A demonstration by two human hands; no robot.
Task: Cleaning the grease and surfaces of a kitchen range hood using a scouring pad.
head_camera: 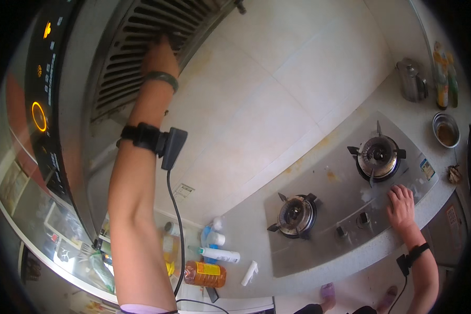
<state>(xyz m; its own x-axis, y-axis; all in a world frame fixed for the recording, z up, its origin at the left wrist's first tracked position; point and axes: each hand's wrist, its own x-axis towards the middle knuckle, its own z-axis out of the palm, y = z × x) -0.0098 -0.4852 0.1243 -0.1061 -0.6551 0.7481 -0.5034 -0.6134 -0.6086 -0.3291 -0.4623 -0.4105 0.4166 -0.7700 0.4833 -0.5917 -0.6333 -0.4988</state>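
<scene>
My left hand (161, 55) is raised against the slotted metal grille (119, 70) of a range hood. Its fingers are blurred in the dark slots, and I cannot tell whether they hold anything. A dark bangle (163, 79) circles that wrist, and a strapped device (157, 142) sits on the forearm with a cable hanging down. Palm down, my right hand (402, 206) rests on the front of the steel gas cooktop (325, 204), holding nothing. The rear-side burner (378, 155) is just beyond its fingertips, and two knobs (363, 218) lie to its left.
The hood's lit control panel (43, 117) stands at the left. Around the second burner (296, 216) are a white spray bottle (221, 254), a bottle of brown liquid (206, 274) and a white tube (250, 272). A metal kettle (411, 80) and small bowl (446, 130) stand at the right.
</scene>
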